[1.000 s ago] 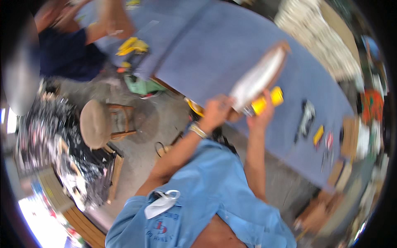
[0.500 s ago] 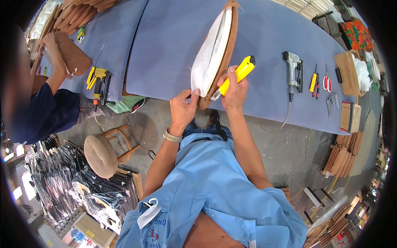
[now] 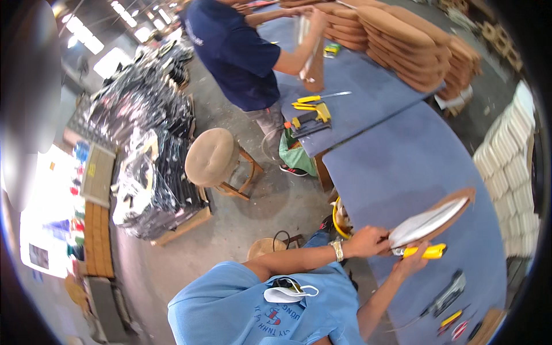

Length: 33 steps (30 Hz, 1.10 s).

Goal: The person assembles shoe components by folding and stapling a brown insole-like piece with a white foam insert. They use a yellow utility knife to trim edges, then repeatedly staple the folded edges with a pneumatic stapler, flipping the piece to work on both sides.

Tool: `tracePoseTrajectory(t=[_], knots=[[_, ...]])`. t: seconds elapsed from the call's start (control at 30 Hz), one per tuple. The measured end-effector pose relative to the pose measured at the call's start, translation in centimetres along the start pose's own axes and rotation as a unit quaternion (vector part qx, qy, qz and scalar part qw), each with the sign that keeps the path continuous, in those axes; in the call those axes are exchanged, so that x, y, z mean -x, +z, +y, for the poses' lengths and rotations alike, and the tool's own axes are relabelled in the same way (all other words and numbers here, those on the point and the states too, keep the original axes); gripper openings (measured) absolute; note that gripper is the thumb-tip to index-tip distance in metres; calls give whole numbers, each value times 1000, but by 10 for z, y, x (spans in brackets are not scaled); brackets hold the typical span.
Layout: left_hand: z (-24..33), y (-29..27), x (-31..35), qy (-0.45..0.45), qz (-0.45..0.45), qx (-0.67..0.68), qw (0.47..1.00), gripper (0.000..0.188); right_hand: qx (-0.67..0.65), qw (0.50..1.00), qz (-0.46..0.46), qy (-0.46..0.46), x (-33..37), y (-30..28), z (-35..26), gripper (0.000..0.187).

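Pad [image 3: 432,222]: tilted over the near part of the tabletop [image 3: 402,155], white face partly up, brown cover around the edge. Whether its far end touches the surface, cannot tell.

Left hand [image 3: 370,241]: grip clamped on the pad's near end. Right hand [image 3: 410,263]: grip closed around a yellow knife [image 3: 432,251], its tip just beside the left fingers.

Handling (judged): light; stiff core under a soft, padded cover; little slip; white sheet likely tears or creases easily. Best hold: rim at the near end, thumb on the white face, clear of the blade.

Surroundings: nail gun [image 3: 449,293] and scissors [image 3: 459,329] lie on the near right part. Co-worker [image 3: 236,54], stool [image 3: 211,158] and brown stack [image 3: 397,40] well apart. Main obstruction: the knife, close to the fingers.
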<state>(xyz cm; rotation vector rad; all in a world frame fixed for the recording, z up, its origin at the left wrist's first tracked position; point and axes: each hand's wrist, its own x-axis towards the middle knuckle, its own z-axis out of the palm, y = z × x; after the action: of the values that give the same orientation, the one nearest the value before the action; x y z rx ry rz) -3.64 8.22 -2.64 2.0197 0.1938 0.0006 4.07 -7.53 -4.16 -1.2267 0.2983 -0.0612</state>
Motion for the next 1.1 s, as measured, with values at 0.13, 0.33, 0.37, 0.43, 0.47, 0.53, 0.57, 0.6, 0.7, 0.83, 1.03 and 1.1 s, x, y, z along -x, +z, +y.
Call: tracePoseTrajectory(t=[0.13,0.33,0.37,0.43,0.47,0.53,0.57,0.6,0.7,0.83,1.03,1.1], knots=[[4,5,15,38,76,-46,995,39,-20,1000,19,5,11,21,-9,33],[9,8,6,32,52,-74,995,35,67,997,30,14,-15,-11,5,28],[14,5,6,28,42,-77,996,32,43,998,36,6,-19,-13,7,28],[14,8,6,34,58,-76,995,32,3,999,41,0,-21,-12,11,31],[14,8,7,36,66,-75,994,32,1,999,35,11,-20,-12,12,31],[12,6,6,36,67,-79,994,33,1,999,28,27,-20,-13,13,32],[11,5,4,38,66,-79,994,33,-6,999,26,32,-19,-13,12,33],[10,5,3,41,68,-72,994,34,-13,999,23,38,-17,-14,11,33],[11,2,5,49,66,-67,994,36,-48,997,35,43,-15,-13,13,34],[18,2,7,65,50,-100,992,39,-76,995,43,53,-15,-12,10,34],[15,12,6,69,78,-132,986,38,-100,992,60,46,-11,-9,-2,31],[11,16,6,68,91,-131,985,36,-102,993,51,43,-12,-13,-1,30]])
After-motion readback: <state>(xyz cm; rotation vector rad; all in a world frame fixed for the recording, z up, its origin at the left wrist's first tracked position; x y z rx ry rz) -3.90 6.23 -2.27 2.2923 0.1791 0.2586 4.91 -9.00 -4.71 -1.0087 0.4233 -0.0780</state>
